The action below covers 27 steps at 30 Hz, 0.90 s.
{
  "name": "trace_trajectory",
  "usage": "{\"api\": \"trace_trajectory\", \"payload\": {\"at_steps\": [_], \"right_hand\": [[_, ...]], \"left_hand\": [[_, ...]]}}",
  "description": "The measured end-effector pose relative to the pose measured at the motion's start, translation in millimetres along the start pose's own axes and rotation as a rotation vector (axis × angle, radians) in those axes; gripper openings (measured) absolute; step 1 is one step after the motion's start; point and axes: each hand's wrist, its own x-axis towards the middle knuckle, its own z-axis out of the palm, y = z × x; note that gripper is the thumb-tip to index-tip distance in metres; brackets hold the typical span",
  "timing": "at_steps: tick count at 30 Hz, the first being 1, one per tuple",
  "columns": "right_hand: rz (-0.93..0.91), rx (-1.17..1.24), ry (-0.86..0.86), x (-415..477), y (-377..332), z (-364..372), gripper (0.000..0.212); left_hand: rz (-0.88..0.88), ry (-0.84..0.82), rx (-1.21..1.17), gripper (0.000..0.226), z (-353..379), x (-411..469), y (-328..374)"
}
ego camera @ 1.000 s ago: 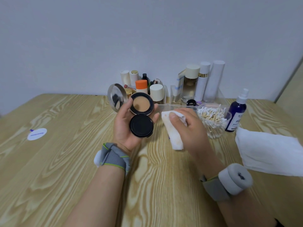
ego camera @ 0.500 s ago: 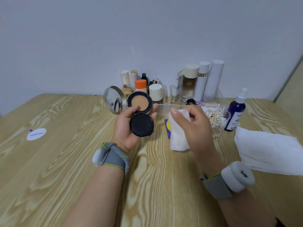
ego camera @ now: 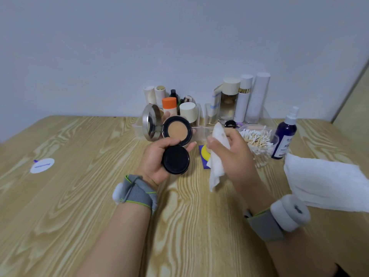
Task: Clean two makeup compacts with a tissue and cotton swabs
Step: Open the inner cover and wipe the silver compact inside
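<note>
In the head view, the left hand (ego camera: pixel 157 156) is cupping one open compact (ego camera: pixel 177 130) above the table (ego camera: pixel 79 196), fingers curling round it. The right hand (ego camera: pixel 233 154) is pinching one crumpled tissue (ego camera: pixel 216 164) just beside it. One tub of cotton swabs (ego camera: pixel 257 140) is standing behind; a blue-yellow item (ego camera: pixel 204 154) is lying half hidden by the tissue

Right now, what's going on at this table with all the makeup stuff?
A person is cleaning makeup cases. Their left hand holds an open compact, with its mirror lid swung out to the left. Their right hand pinches a folded tissue just beside the compact, not touching it. On the wooden table to the right are a clear tub of cotton swabs, a blue spray bottle and a larger white sheet.
</note>
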Motion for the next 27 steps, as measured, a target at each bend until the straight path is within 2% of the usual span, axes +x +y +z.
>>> {"api": "trace_trajectory", "payload": {"at_steps": [2,6,13,19,27], "right_hand": [[-0.028,-0.026,0.003,1,3,-2,0.008],[-0.12,-0.075,0.028,3,3,-5,0.018],[-0.27,-0.339,0.017,7,10,-3,0.028],[-0.38,-0.479,0.016,6,13,-5,0.028],[-0.307,-0.579,0.027,6,13,-4,0.029]], "left_hand": [[0.012,-0.063,0.03,0.055,0,-1,-1],[-0.017,-0.176,0.057,0.069,1,-2,-6],[-0.224,-0.098,0.151,0.035,12,-7,-12],[-0.169,-0.168,0.093,0.044,15,-8,-14],[-0.111,-0.204,0.056,0.056,9,-4,-10]]}}
